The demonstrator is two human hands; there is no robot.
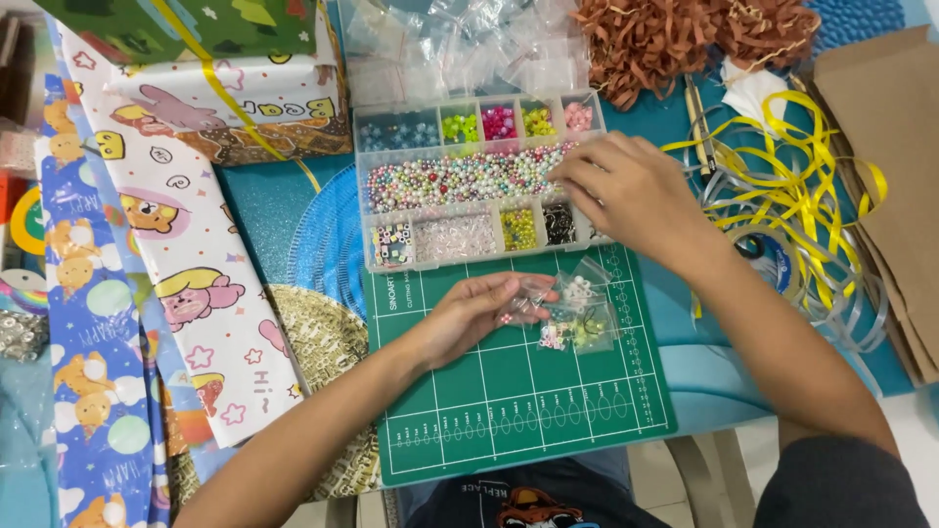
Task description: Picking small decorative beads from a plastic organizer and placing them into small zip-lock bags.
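right hand [626, 191]: fingertips sink among the beads; whether any bead is pinched cannot be told.
bead box [476, 256]: right end hidden under the right hand; far compartments too small to sort by kind.
left hand [469, 313]: holds a clear bag [528, 296]; the bag's outline is lost in glare.
small bags [579, 318]: contents too small to identify.
gift box [186, 24]: cut off by the top edge.
wrapping paper [93, 391]: runs off the left and bottom edges.
brown paper [895, 166]: cut by the right edge.
cutting mat [518, 411]: scale marks too fine to read.
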